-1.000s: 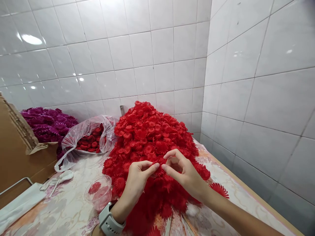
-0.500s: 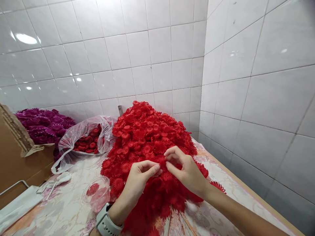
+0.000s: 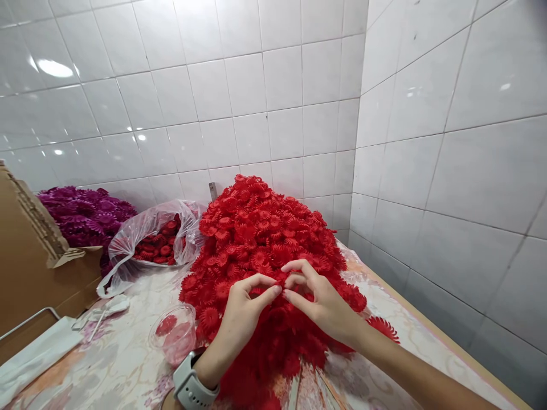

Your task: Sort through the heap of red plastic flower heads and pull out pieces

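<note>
A large heap of red fringed flowers (image 3: 256,228) stands in front of me. Over its near slope, my left hand (image 3: 248,304) pinches with thumb and forefinger at the edge of a red flower. From the other side my right hand (image 3: 320,299) meets it, thumb and fingertips closed on the same red piece, the two sets of fingertips almost touching. Its outline blends into the red behind, so its exact shape is hard to make out. Left of my wrist sits a clear plastic cup (image 3: 174,336) with pinkish-red contents. Pale strips (image 3: 299,387) lie at the near edge of the heap.
A clear plastic bag (image 3: 122,245) of darker red flowers lies left of the heap. Beyond it is a purple flower pile (image 3: 88,216), with a cardboard box (image 3: 47,279) in front. A stray red flower (image 3: 383,329) rests at right. Tiled walls (image 3: 239,85) close off the back and right.
My hands have come together: the right thumb and fingers have closed in towards the left fingertips. The whole view has shifted slightly, with things sitting a little further right.
</note>
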The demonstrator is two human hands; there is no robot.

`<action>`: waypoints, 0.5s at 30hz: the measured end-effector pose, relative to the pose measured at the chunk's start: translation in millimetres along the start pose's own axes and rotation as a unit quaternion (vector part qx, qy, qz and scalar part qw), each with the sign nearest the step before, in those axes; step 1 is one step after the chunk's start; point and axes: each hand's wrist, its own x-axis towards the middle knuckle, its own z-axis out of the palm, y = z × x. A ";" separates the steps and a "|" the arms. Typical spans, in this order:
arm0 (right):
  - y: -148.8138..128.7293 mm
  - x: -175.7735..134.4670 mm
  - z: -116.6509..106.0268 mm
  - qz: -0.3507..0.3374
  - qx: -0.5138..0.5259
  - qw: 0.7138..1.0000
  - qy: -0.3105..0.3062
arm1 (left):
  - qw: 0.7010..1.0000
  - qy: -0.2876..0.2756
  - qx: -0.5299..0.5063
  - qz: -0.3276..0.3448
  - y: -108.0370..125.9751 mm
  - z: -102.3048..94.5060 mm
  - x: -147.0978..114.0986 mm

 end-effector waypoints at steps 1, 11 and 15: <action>-0.5 -0.3 1.0 0.000 -0.002 1.000 0.016 | 1.000 0.006 0.008 -0.001 -0.6 0.5 -0.2; 2.9 4.3 15.9 0.025 0.152 0.979 0.134 | 0.998 0.065 0.015 0.017 5.0 4.8 -0.5; 5.3 9.0 15.0 0.052 0.240 0.961 0.130 | 0.997 0.065 0.011 0.027 2.9 4.8 -0.6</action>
